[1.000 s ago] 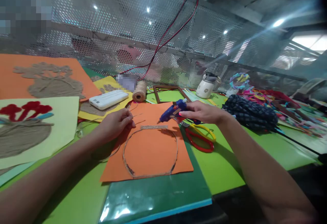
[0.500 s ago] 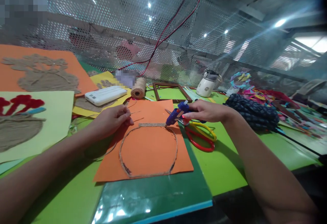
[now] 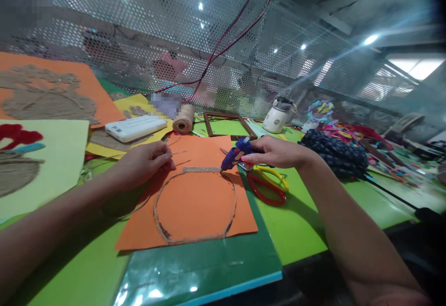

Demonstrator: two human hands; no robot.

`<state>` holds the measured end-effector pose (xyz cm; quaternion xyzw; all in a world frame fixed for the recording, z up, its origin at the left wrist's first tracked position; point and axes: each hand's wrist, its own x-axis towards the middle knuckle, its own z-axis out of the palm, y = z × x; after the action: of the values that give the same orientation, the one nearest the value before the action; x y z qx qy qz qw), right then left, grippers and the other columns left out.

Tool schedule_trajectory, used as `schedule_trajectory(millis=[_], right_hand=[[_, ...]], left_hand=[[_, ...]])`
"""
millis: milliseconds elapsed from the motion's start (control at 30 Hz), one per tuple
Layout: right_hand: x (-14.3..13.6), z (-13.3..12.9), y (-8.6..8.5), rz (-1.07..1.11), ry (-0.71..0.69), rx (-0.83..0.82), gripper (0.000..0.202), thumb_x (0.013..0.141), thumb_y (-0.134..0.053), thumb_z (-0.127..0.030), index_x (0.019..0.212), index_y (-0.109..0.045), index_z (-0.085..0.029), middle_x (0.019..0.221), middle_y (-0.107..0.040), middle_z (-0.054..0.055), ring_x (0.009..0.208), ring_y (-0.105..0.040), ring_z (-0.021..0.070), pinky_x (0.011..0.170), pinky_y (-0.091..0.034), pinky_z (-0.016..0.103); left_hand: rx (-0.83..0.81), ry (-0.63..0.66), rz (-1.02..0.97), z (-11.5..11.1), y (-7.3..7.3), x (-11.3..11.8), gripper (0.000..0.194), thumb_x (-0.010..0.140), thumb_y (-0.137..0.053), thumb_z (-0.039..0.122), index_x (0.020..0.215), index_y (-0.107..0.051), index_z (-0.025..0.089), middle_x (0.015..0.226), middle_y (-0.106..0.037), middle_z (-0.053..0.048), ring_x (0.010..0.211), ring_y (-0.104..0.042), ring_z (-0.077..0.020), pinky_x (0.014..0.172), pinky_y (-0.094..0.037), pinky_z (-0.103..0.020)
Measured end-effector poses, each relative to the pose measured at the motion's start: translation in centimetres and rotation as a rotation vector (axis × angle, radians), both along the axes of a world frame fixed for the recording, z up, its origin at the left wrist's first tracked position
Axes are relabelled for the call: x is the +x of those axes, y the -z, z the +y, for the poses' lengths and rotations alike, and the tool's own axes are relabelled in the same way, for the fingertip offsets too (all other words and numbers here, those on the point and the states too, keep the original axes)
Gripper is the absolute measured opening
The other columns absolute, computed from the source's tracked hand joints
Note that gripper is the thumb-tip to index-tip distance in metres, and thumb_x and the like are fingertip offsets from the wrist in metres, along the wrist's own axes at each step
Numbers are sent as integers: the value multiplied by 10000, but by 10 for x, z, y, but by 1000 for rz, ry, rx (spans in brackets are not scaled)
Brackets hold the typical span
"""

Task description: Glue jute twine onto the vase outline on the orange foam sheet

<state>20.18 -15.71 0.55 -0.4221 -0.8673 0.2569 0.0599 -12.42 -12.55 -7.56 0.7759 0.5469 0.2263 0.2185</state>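
Note:
Orange paper (image 3: 195, 203) lies on a green folder (image 3: 209, 264), with a twine outline (image 3: 155, 203) of a rounded pot and a filled twine band (image 3: 202, 169) across its top. My right hand (image 3: 275, 151) is closed round a blue glue gun (image 3: 235, 154), its nozzle at the band's right end. Thin twine is pinched in the fingers of my left hand (image 3: 149, 162), over the paper's left edge; loose strands stick out to the right. Scissors (image 3: 266, 192) with red and yellow handles lie under and beside the gun.
Behind the paper are a twine spool (image 3: 183, 119), a white power bank (image 3: 135, 128), a brown frame (image 3: 209, 127) and a white bottle (image 3: 277, 116). Finished twine pictures (image 3: 52, 96) lie at left. Dark cloth (image 3: 334, 152) and colourful scraps (image 3: 351, 134) are at right.
The view has shifted slightly, so the things appear a little further left. Both hands keep their holds, and the nozzle stays at the band's right end.

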Motion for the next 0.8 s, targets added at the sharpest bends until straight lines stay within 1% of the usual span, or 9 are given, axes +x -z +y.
schedule_trajectory(millis=[100,200,400,533,700,800], right_hand=[[-3,-2,0,-20,17,11,402,930,-512,-465,884,-689,-107,745,-632,24,589,-449,108,553,-310,253],[-4,-2,0,-32,21,30,414,931,-509,-469,872,-687,-100,723,-617,20,571,-428,102,542,-292,256],[-4,-3,1,-30,20,43,427,934,-500,-485,895,-686,-104,746,-629,33,596,-461,116,554,-320,259],[-3,-3,2,-28,18,55,442,926,-501,-515,857,-684,-119,723,-612,27,589,-454,120,555,-330,264],[-6,-2,4,-11,21,67,452,927,-496,-522,849,-674,-115,728,-615,31,597,-466,125,563,-336,268],[-10,-3,5,-8,31,76,457,922,-501,-528,830,-666,-113,713,-610,25,582,-456,116,546,-312,262]], left_hand=[[-5,5,12,2,1,0,281,827,-427,480,769,-553,236,852,-765,-22,842,-658,-242,778,-444,-340],[-5,-8,33,3,2,0,277,824,-425,476,768,-553,237,853,-769,-12,834,-657,-239,762,-439,-328],[3,-3,29,-4,-3,3,230,835,-433,434,774,-522,231,839,-774,-3,838,-645,-231,765,-424,-309],[8,-19,60,-5,-6,5,218,829,-431,422,768,-521,232,828,-773,-7,818,-645,-236,743,-425,-318],[26,-24,45,-3,-3,4,245,819,-426,444,733,-528,239,832,-765,-21,812,-651,-249,744,-433,-332],[27,-32,39,-2,-1,3,261,813,-425,460,709,-536,247,833,-759,-28,809,-651,-259,743,-436,-345]])
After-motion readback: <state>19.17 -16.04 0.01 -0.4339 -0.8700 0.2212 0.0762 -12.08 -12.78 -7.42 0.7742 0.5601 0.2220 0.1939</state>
